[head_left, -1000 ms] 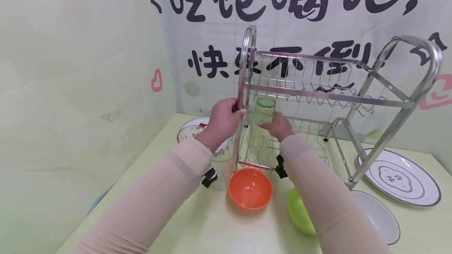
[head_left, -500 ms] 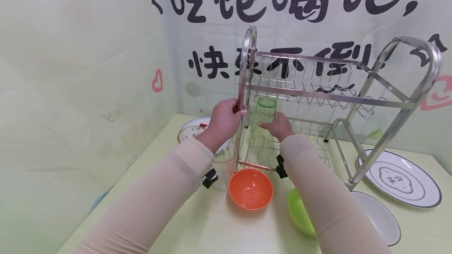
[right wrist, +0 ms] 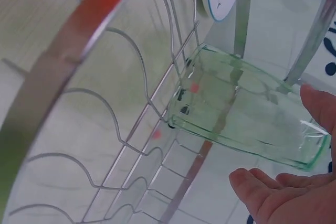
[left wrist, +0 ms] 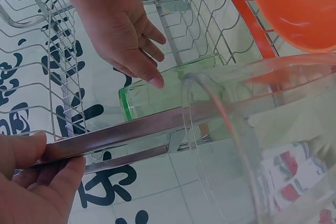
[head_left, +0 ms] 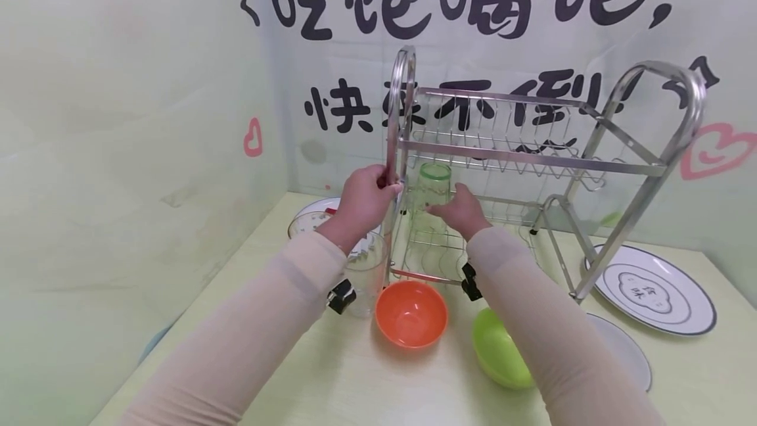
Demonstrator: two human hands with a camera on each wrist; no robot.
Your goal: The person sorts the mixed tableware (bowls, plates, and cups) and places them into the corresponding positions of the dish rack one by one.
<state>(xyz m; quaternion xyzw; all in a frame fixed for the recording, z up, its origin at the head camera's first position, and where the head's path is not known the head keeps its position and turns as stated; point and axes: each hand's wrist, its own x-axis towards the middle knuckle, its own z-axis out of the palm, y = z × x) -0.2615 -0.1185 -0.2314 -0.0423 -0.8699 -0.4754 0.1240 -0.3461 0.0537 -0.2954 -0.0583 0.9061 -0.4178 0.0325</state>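
Fingers (left wrist: pixel 68 176) of the left hand (head_left: pixel 362 204) clamped round the side upright (head_left: pixel 393 130) of a metal dish rack (head_left: pixel 532 157), thumb along one face. Over to the right hand (head_left: pixel 463 211): thumb and fingers spread apart, loosely straightened, one side each of the green glass (head_left: pixel 432 190). Touching it or just shy of it? Cannot tell. Standing on the lower wire tier (head_left: pixel 426 277), this tall glass, near the left end of the rack, green-edged end up. Outward now: just outside that end, below the left wrist, a clear glass vessel (head_left: pixel 363 284), with a partly hidden plate (head_left: pixel 309 206) farther back. In front of the rack, on the pale surface (head_left: pixel 396 386), an orange bowl (head_left: pixel 411 314), then a lime-green bowl (head_left: pixel 499 350) partly under the right sleeve (head_left: pixel 550 327). Farther right, a grey-white plate (head_left: pixel 627 347), also part-covered, and a larger dark-rimmed plate (head_left: pixel 686 301) near the rack's right legs. Behind everything, bold black characters (head_left: pixel 403 8) across a pale wall (head_left: pixel 349 61).
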